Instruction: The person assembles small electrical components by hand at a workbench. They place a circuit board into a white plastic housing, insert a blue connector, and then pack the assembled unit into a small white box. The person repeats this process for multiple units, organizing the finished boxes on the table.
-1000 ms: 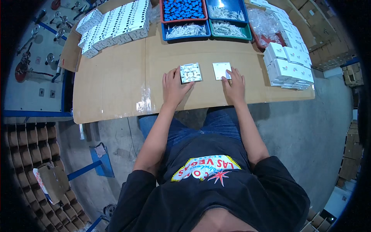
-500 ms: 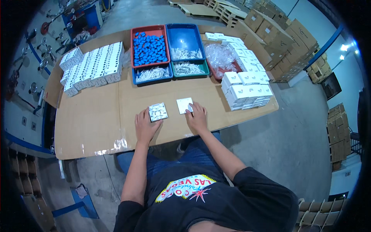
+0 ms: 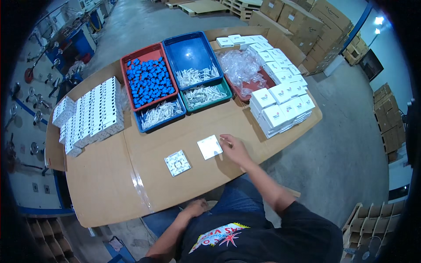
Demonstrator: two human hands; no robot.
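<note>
My right hand [image 3: 234, 150] is over the cardboard-covered table, at the right edge of a flat white square plate [image 3: 210, 147]. Its fingers are loosely bent and a little apart, with nothing seen in them. To the plate's left lies a square white piece with a patterned, parted face [image 3: 177, 163]; neither hand touches it. My left hand [image 3: 196, 207] is below the table's near edge, by my lap. The fingers there look curled but are too blurred to read.
Behind are trays: a red tray [image 3: 124, 83] of blue parts, and blue [image 3: 188, 44] and green [image 3: 229, 91] trays of white sticks. Clear plastic bags [image 3: 242, 70] fill another red tray. White boxes stand stacked left [image 3: 94, 116] and right [image 3: 280, 109].
My left hand has let go of the patterned square piece and dropped back to my lap. My right hand has moved off the white plate to its right edge. The view has turned.
</note>
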